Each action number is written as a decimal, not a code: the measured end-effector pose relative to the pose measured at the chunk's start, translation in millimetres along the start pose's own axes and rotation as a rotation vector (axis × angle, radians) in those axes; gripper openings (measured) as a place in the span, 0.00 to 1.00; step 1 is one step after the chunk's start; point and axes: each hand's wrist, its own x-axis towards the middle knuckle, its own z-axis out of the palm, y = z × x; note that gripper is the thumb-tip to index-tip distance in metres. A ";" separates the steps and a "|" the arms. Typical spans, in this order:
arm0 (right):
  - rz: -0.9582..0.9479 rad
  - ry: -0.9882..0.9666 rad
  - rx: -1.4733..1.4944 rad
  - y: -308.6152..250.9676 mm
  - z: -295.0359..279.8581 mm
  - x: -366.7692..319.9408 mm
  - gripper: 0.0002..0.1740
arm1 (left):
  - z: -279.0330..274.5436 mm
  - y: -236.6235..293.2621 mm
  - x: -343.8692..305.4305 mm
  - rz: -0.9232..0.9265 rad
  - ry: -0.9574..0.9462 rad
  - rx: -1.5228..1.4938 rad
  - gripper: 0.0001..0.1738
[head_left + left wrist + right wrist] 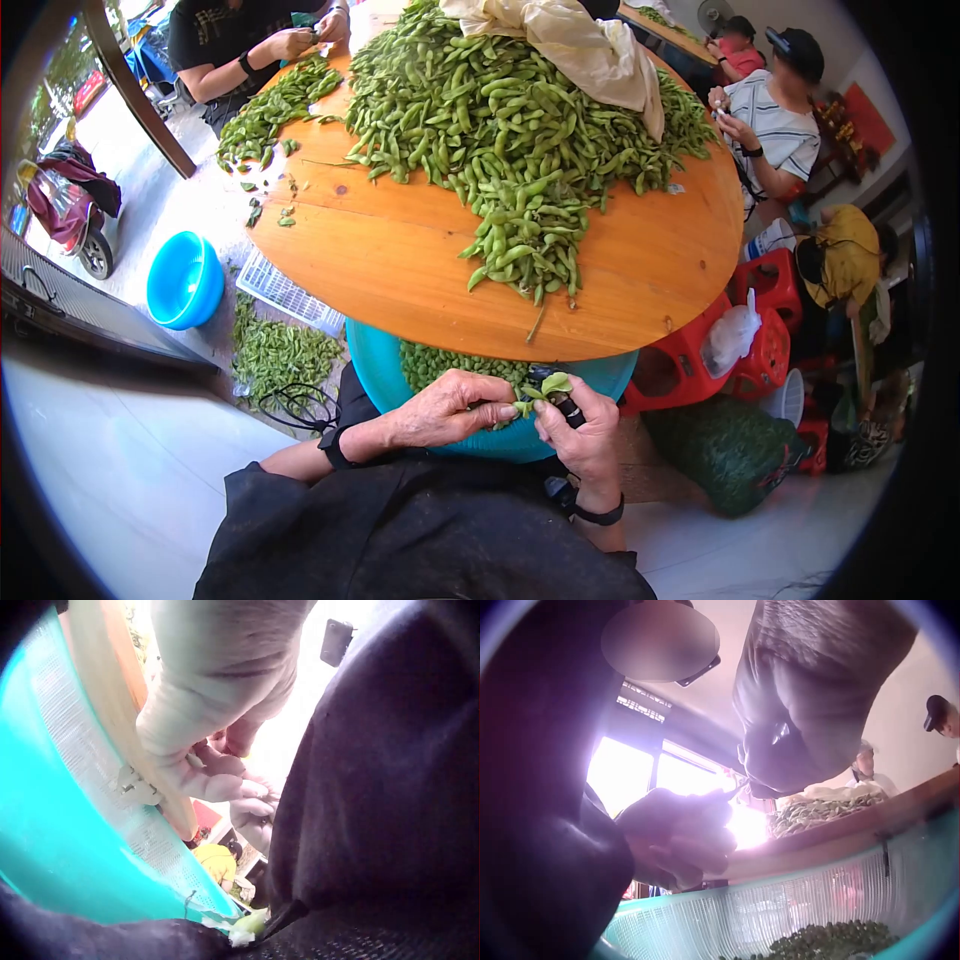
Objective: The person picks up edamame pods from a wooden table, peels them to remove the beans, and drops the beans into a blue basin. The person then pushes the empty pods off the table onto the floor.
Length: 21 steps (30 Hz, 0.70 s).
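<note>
Over a teal basin (372, 372), my two hands meet in the head view. My left hand (455, 408) pinches one end of a green soybean pod (553, 384) between thumb and fingers. My right hand (588, 440) pinches the pod from the other side, with black bands on its fingers. Shelled green beans (435, 365) lie in the basin, partly hidden by the table edge and my hands. In the left wrist view the left hand (225, 697) is seen from below, and the pod is mostly hidden behind its fingers.
A large heap of soybean pods (500, 120) covers much of the wooden table (640, 270), with a pale cloth sack (590, 50) on top. Empty pods (285, 350) litter the floor by a blue basin (186, 280). Red stools (690, 350) and a dark green sack (720, 450) stand right.
</note>
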 end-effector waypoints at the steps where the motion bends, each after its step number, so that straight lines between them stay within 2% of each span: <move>1: 0.027 0.014 0.037 7.4 -1.8 -1.2 0.08 | 1.4 0.6 0.1 0.002 -0.005 0.003 0.18; 2: 0.024 0.019 0.038 9.5 -1.4 -0.3 0.08 | 3.0 1.6 -0.3 -0.051 0.075 0.128 0.17; 3: -0.053 0.061 -0.100 10.7 -0.4 0.4 0.10 | 3.9 3.1 -0.2 -0.103 0.155 0.252 0.15; 4: -0.130 0.104 -0.239 10.8 1.0 1.0 0.11 | 4.1 6.2 0.0 -0.101 0.152 0.256 0.15; 5: -0.132 0.107 -0.237 8.7 4.0 2.5 0.11 | 4.3 10.1 -0.2 -0.119 0.149 0.281 0.15; 7: -0.411 0.192 -0.454 3.1 10.7 5.9 0.14 | 5.8 10.7 -0.4 -0.139 0.147 0.308 0.14; 9: -0.422 0.197 -0.478 5.4 13.0 4.9 0.15 | 8.4 6.7 1.1 -0.108 0.126 0.083 0.16; 11: -0.432 0.203 -0.501 6.6 13.8 5.5 0.17 | 6.2 13.8 2.7 -0.148 0.106 0.013 0.18; 14: -0.404 0.176 -0.409 6.1 12.5 7.6 0.19 | 4.5 15.3 2.8 -0.239 0.066 -0.047 0.20; 16: -0.270 0.125 -0.287 8.0 10.9 7.9 0.20 | 4.1 12.8 2.4 -0.290 0.045 -0.035 0.21; 17: -0.269 0.124 -0.288 11.3 9.6 7.0 0.20 | 4.3 10.7 2.0 -0.286 0.034 -0.017 0.21; 19: -0.013 0.043 -0.039 20.1 6.0 4.6 0.18 | 3.1 5.5 2.0 -0.283 0.022 0.000 0.20; 20: -0.013 0.043 -0.040 21.2 3.5 5.8 0.18 | 1.4 2.3 2.1 -0.268 -0.027 -0.180 0.20; 21: 0.138 -0.015 0.361 21.6 1.2 7.5 0.18 | -0.1 1.0 2.1 -0.252 -0.077 -0.360 0.20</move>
